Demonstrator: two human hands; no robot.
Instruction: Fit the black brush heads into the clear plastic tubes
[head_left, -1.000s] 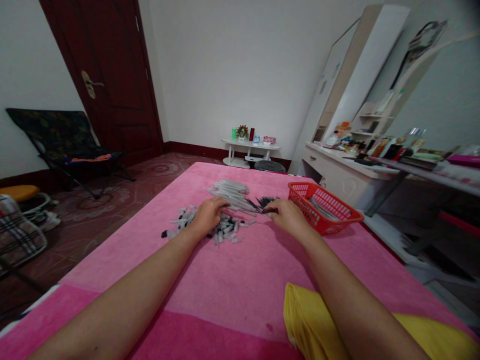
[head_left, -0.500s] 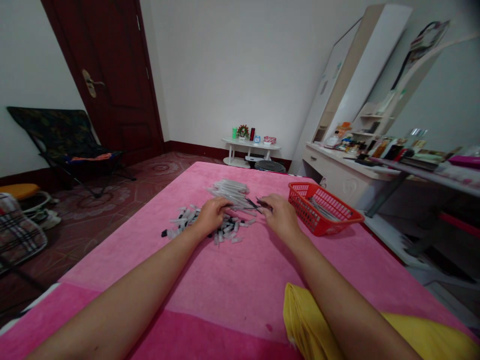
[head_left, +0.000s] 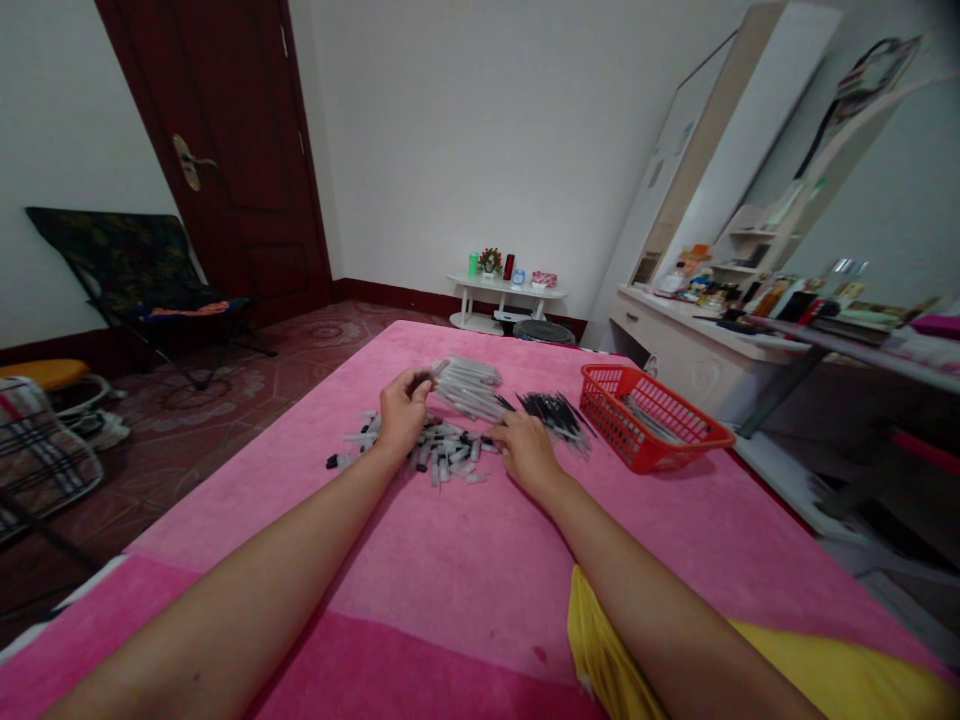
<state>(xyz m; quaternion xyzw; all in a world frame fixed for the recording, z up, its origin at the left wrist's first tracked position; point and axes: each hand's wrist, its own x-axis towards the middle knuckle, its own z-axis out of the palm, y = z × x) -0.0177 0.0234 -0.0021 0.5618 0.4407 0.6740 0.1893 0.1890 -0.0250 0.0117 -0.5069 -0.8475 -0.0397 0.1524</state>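
Note:
My left hand (head_left: 403,412) is closed, thumb and fingers pinching a clear pen barrel (head_left: 439,369) at the left end of a pile of frosted pen barrels (head_left: 469,388). My right hand (head_left: 529,452) reaches the right edge of a heap of pen caps (head_left: 454,452), clear and black. Its fingers are drawn together at the heap; what they hold, if anything, is too small to make out. Thin black-tipped pen refills (head_left: 555,415) lie fanned out just beyond the right hand.
A red plastic basket (head_left: 645,425) with thin sticks inside stands to the right on the pink cloth (head_left: 435,580). Yellow fabric (head_left: 611,650) lies under my right forearm. Beyond are a low white table (head_left: 506,290), a folding chair (head_left: 142,270) and a cluttered dresser (head_left: 675,330).
My right hand has moved left from the refills to the edge of the cap heap, uncovering the refills. My left hand has shifted left and away from me, to the barrels' left end.

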